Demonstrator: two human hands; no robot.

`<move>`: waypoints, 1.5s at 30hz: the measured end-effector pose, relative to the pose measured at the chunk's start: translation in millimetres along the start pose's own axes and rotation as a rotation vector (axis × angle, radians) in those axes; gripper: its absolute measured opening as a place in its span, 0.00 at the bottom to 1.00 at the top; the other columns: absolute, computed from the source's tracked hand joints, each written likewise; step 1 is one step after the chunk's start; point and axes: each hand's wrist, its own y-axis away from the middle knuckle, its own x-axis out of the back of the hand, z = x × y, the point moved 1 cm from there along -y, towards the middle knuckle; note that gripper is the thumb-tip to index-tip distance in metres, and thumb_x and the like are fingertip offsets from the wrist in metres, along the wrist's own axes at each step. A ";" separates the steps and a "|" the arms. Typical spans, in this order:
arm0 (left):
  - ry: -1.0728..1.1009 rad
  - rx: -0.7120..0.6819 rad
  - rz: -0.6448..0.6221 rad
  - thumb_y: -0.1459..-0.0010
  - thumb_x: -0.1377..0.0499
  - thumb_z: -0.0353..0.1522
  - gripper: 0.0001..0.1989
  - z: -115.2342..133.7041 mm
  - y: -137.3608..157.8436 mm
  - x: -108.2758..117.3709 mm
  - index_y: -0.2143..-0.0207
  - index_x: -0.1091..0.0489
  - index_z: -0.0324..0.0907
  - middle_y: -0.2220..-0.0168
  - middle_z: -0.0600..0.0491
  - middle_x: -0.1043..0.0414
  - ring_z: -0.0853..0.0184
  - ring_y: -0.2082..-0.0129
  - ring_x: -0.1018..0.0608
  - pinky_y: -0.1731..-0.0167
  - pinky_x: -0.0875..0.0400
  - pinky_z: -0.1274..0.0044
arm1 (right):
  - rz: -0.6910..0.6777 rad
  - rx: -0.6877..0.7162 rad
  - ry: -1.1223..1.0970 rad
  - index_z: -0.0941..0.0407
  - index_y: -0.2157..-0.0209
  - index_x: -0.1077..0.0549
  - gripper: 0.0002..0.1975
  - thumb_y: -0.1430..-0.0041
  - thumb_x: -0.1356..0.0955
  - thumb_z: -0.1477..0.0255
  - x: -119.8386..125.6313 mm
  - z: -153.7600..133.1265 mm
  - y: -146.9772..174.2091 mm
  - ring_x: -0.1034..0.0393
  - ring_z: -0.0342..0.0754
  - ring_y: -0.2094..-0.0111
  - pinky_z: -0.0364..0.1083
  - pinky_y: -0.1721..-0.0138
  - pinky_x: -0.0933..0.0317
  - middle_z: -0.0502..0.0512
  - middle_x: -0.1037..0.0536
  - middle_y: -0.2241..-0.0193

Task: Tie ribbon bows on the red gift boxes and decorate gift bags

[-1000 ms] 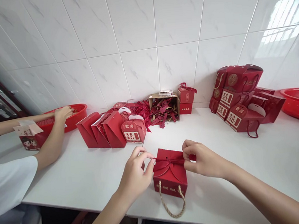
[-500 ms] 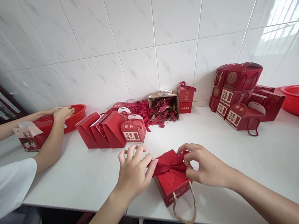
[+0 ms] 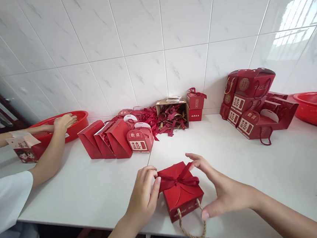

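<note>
A red gift box (image 3: 182,198) with a twisted rope handle (image 3: 193,237) stands near the table's front edge. Across its lid lies a dark red ribbon (image 3: 177,180) tied in a bow. My left hand (image 3: 145,190) pinches the left part of the bow between thumb and fingers. To the right of the box, my right hand (image 3: 221,191) is spread wide, thumb and fingers apart. Its fingertips are close to the ribbon's upper right end and its thumb is beside the handle; I cannot tell whether they touch.
Red gift boxes (image 3: 118,137) and a carton of ribbon pieces (image 3: 172,117) line the wall. More boxes (image 3: 250,103) are stacked on the right, by a red basket (image 3: 313,111). At left, a co-worker's hands (image 3: 64,121) reach into another red basket (image 3: 78,133), beside a printed box (image 3: 25,149).
My right hand has let go of the ribbon's right side and opened. My left hand has closed on the left part of the bow. One ribbon end now points up and right.
</note>
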 end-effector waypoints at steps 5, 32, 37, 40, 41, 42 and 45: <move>0.313 0.146 -0.080 0.32 0.57 0.37 0.09 0.2 -15.7 -31.2 0.58 0.41 0.44 0.60 0.48 0.33 0.63 0.60 0.27 0.58 0.31 0.70 | -0.006 0.046 0.030 0.50 0.40 0.39 0.38 0.52 0.25 0.68 -12.4 19.0 -8.7 0.53 0.57 0.33 0.51 0.38 0.45 0.63 0.52 0.35; -0.037 0.326 0.376 0.43 0.44 0.30 0.28 -58.6 -73.5 -48.8 0.41 0.50 0.43 0.38 0.40 0.51 0.50 0.35 0.47 0.39 0.47 0.56 | 1.039 -0.434 0.110 0.59 0.38 0.45 0.51 0.59 0.26 0.53 123.9 245.0 -128.4 0.30 0.59 0.54 0.55 0.51 0.34 0.71 0.41 0.42; -0.105 0.501 0.635 0.50 0.34 0.33 0.42 -91.8 -94.9 -30.7 0.40 0.56 0.44 0.39 0.36 0.54 0.41 0.36 0.48 0.40 0.47 0.49 | 1.158 -0.422 0.138 0.58 0.38 0.45 0.42 0.49 0.32 0.51 114.6 229.0 -117.9 0.32 0.59 0.51 0.58 0.51 0.36 0.70 0.43 0.43; -0.084 0.564 0.672 0.56 0.31 0.36 0.48 -110.1 -112.2 -30.7 0.40 0.56 0.39 0.41 0.32 0.51 0.36 0.38 0.46 0.43 0.47 0.45 | 1.209 -0.366 0.165 0.58 0.41 0.42 0.36 0.46 0.34 0.54 109.1 222.0 -114.7 0.33 0.59 0.52 0.58 0.55 0.34 0.70 0.41 0.45; -0.077 0.562 0.677 0.57 0.31 0.37 0.49 -113.3 -116.3 -31.8 0.40 0.56 0.38 0.42 0.33 0.50 0.37 0.39 0.45 0.43 0.47 0.45 | 1.221 -0.336 0.183 0.58 0.42 0.41 0.33 0.45 0.35 0.55 107.6 219.7 -114.6 0.33 0.59 0.52 0.58 0.56 0.34 0.69 0.41 0.45; -0.070 0.550 0.683 0.57 0.31 0.37 0.49 -114.9 -118.6 -32.9 0.40 0.56 0.38 0.42 0.34 0.49 0.37 0.38 0.45 0.43 0.48 0.45 | 1.227 -0.298 0.208 0.58 0.43 0.41 0.31 0.44 0.36 0.57 106.3 217.2 -115.2 0.33 0.59 0.52 0.58 0.57 0.34 0.69 0.41 0.45; -0.055 0.441 0.673 0.58 0.31 0.37 0.47 -110.5 -114.9 -33.6 0.40 0.53 0.39 0.42 0.36 0.48 0.41 0.37 0.46 0.41 0.49 0.49 | 1.199 -0.148 0.312 0.58 0.45 0.40 0.27 0.43 0.36 0.61 101.7 207.9 -121.1 0.36 0.60 0.48 0.60 0.53 0.35 0.70 0.42 0.44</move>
